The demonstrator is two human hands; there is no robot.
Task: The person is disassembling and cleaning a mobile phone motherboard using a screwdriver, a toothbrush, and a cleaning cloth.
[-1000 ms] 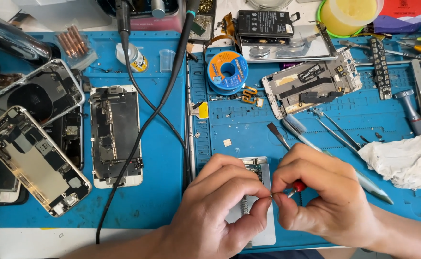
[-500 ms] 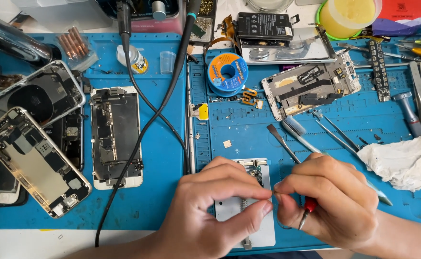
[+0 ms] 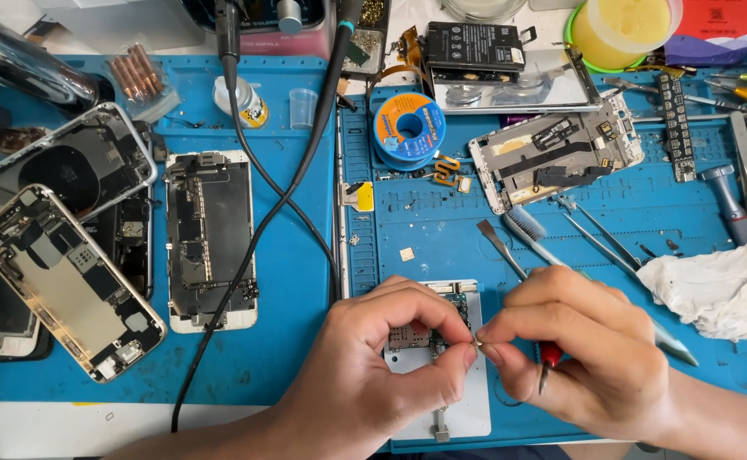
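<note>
A blue repair mat (image 3: 305, 281) covers the bench, strewn with opened phones (image 3: 210, 240) and tools. A yellow-filled tub (image 3: 625, 25) stands at the far edge. Over a white board holder (image 3: 454, 400), the left hand (image 3: 373, 366) and right hand (image 3: 574, 358) pinch a tiny part (image 3: 476, 343) between fingertips; the right also grips a red-handled screwdriver (image 3: 549, 356).

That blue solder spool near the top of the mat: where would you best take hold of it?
The solder spool lies flat with its hole facing up, and parts crowd its lower right. Probably best to come straight down from above and pinch the round rim across its left and right sides, where the mat looks freer.
</note>
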